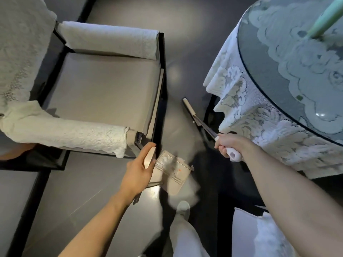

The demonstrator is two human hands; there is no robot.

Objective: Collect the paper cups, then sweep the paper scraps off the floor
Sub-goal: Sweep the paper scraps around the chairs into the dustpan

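**Head view: sweeping under way, no cups in sight**

No cups show anywhere, so collecting is either done or out of frame. Sweeping looks well along but not finished. The dark floor (185,43) runs between a lace-covered chair (104,89) on the left and a round, glass-topped surface (259,80) on the right, draped in a lace cloth (241,112). A green rod (326,17) rests on the surface. The dustpan (172,175) sits on the floor just off the chair's near corner. The broom (204,126) slants toward the cloth's hem, and its head is hard to make out. Of the hands, the left hand (139,171) curls round the dustpan's handle and the right hand (228,145) wraps the broom's white grip. White scraps (165,161) lie bunched in the dustpan. A few pale specks beside the broom may be more, but they are too small to tell.
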